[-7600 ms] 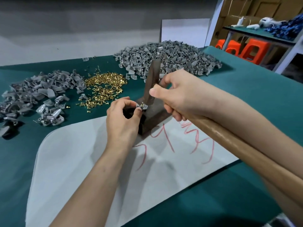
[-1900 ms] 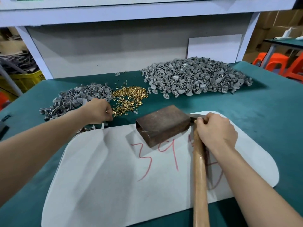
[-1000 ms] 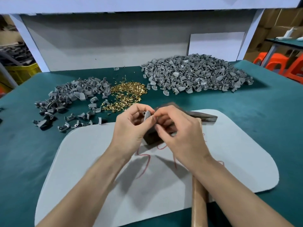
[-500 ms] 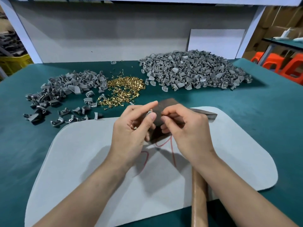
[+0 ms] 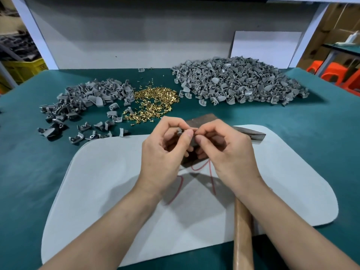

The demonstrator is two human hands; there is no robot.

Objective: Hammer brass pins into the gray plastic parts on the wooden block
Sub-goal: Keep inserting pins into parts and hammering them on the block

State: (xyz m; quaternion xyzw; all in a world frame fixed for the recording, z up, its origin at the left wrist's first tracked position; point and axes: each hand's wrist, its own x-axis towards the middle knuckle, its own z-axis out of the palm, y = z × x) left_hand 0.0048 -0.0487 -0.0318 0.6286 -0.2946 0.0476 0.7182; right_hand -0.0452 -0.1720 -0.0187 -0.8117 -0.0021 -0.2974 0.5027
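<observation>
My left hand [image 5: 165,151] pinches a small gray plastic part [image 5: 180,131] over the dark wooden block [image 5: 202,120]; my right hand [image 5: 228,152], fingers curled, pinches it too, from the right.

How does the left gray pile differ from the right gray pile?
Size: the right pile is much larger and heaped high; the left pile is smaller and low.
Spread: the left pile trails loose strays toward the white mat; the right pile keeps a tighter edge.
Place: they lie on opposite sides of the brass pins.
Both are gray plastic parts of the same kind.
</observation>
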